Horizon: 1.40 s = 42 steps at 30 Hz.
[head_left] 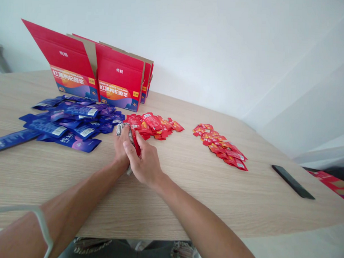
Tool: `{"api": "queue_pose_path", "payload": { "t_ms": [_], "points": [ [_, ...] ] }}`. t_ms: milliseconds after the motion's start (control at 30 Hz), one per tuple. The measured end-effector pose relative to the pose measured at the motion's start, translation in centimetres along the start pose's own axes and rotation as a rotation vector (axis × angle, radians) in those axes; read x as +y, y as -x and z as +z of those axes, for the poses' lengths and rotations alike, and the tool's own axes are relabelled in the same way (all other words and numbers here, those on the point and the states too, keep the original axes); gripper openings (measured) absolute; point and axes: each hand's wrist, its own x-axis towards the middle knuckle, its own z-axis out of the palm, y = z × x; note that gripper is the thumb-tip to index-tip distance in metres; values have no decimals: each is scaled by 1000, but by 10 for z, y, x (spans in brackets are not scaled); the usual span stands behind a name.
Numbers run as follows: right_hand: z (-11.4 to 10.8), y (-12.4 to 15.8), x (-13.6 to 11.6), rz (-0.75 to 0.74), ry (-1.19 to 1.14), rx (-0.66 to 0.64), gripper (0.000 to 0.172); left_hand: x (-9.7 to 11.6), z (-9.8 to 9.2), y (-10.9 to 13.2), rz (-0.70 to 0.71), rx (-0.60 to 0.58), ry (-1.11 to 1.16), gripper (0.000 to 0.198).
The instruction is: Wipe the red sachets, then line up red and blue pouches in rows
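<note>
Both of my hands meet at the middle of the wooden table (pixel 186 197). My left hand (pixel 120 146) is closed around a bunch of silvery-backed sachets. My right hand (pixel 144 162) is closed too, pinching a red sachet (pixel 135 139) against that bunch. Just beyond my fingers lies a pile of red sachets (pixel 155 125). A heap of blue sachets (pixel 72 121) spreads to the left of my hands.
Open red cartons (pixel 106 76) stand at the back of the table by the white wall. A second row of red sachets (pixel 220 145) lies to the right. A black phone (pixel 292 181) rests near the right edge, with more red packaging (pixel 332 182) beyond it.
</note>
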Motion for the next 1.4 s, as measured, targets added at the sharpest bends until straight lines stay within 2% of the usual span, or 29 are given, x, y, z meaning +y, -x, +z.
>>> {"api": "queue_pose_path", "payload": {
  "t_ms": [100, 167, 300, 400, 500, 600, 733, 833, 967, 1067, 1233, 1300, 1400],
  "points": [
    [-7, -3, 0, 20, -38, -66, 42, 3, -1, -6, -47, 121, -19, 28],
    [-14, -12, 12, 63, -98, -44, 39, 3, -1, -10, -61, 154, -14, 26],
    [-29, -49, 47, 262, -107, 264, 38, -10, 1, -15, -52, 87, -6, 24],
    [-35, -84, 64, 350, 83, 372, 31, -25, 1, -17, 0, 23, -4, 26],
    [-34, -114, 70, 353, 254, 352, 21, -35, 1, -19, 32, -21, 22, 28],
    [-30, -132, 74, 331, 376, 280, 17, -36, 0, -20, 16, -43, 75, 28],
    [-27, -132, 84, 253, 588, 132, 15, -32, -2, -20, 3, -52, 43, 28],
    [-33, -123, 93, 189, 668, 115, 22, -33, -4, -20, 25, -33, -23, 26],
    [-65, -115, 110, 126, 702, 264, 41, -35, -4, -16, 83, -56, -52, 25],
    [-106, -110, 134, 218, 793, 337, 52, -36, -1, -11, 173, -144, -64, 24],
    [-173, -99, 182, 668, 1064, 145, 76, -37, 3, -11, 299, -274, -165, 19],
    [-187, -95, 196, 770, 1072, 77, 80, -37, 4, -13, 313, -287, -196, 18],
    [-195, -94, 204, 828, 1066, -11, 76, -38, 3, -15, 302, -292, -214, 20]
  ]
}}
